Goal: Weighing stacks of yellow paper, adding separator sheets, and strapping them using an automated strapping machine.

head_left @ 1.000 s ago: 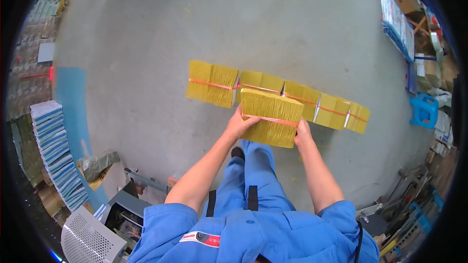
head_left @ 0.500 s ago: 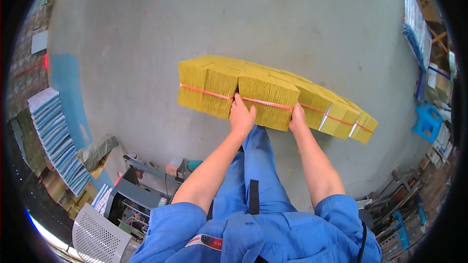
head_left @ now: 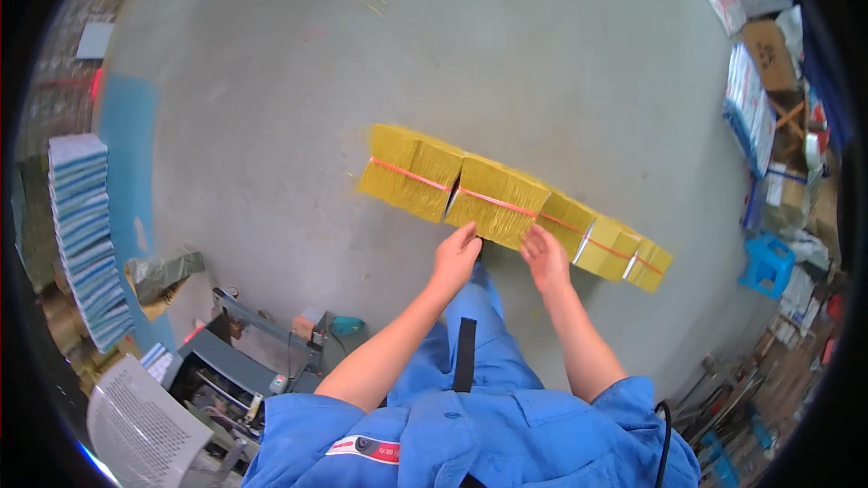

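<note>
A row of yellow paper bundles [head_left: 502, 197], each a thick stack of ribbed sheets bound with a pink-red strap [head_left: 411, 173], lies slantwise in front of me on the floor. A dark gap parts the two bundles at the left of the row. Just below this gap is my left hand [head_left: 456, 258], its fingers loosely curled and nothing seen in them. My right hand [head_left: 546, 258] is open, fingers extended, at the lower edge of the second bundle. Whether its fingertips still touch the paper is hard to tell.
Grey floor [head_left: 271, 108] surrounds the row. On the left stand a blue-and-white striped stack [head_left: 89, 235] and a dark machine [head_left: 221, 366] beside a perforated pale panel [head_left: 145, 416]. A blue plastic stool [head_left: 768, 265] and a cardboard box [head_left: 768, 54] are at the right.
Both hands have come off the second bundle and drawn back toward me. The row now appears lower and smaller, with its left end turned slightly.
</note>
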Available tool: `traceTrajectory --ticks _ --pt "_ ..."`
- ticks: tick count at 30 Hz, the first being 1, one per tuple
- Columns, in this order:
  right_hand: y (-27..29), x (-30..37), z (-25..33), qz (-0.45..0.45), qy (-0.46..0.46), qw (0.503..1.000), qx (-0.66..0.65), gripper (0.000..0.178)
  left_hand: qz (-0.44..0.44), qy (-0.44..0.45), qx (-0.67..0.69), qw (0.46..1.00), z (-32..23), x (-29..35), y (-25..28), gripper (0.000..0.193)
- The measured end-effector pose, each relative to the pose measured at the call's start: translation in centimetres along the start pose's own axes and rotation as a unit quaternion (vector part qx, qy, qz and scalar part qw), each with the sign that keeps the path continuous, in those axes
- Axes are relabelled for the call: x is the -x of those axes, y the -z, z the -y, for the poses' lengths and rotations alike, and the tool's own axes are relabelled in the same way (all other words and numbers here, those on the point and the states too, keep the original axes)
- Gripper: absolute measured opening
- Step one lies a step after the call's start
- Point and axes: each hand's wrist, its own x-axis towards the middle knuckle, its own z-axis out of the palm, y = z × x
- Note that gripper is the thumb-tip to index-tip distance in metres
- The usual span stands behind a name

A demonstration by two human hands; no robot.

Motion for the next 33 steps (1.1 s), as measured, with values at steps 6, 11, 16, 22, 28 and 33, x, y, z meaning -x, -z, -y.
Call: traceTrajectory --ticks 6,11,16,22,28,33 --pt "-9.7 16.9 -2.9 0.278 -0.004 0.960 0.025 0.037 -0.011 -0.015 0.242 0.970 -3.7 15.6 12.2 0.035" --pt "-15.5 32.9 -14.1 0.503 -0.036 0.855 0.118 0.035 -0.188 -0.089 0.326 0.922 3.8 36.4 21.7 0.029" --pt "-15.7 45.9 -28.0 0.614 -0.154 0.727 0.268 0.034 -0.428 -0.079 0.300 0.849 14.0 57.8 23.8 0.024" --pt "-13.6 56.5 -45.6 0.661 -0.346 0.481 0.460 0.033 -0.700 0.015 0.315 0.641 23.7 75.0 18.6 0.020" --pt "-8.9 65.9 -61.7 0.615 -0.472 0.321 0.544 0.028 -0.762 -0.018 0.471 0.443 30.2 82.6 15.0 0.023" --pt "-5.9 72.4 -73.8 0.601 -0.527 0.227 0.557 0.028 -0.794 0.027 0.504 0.338 37.7 89.3 15.7 0.022"
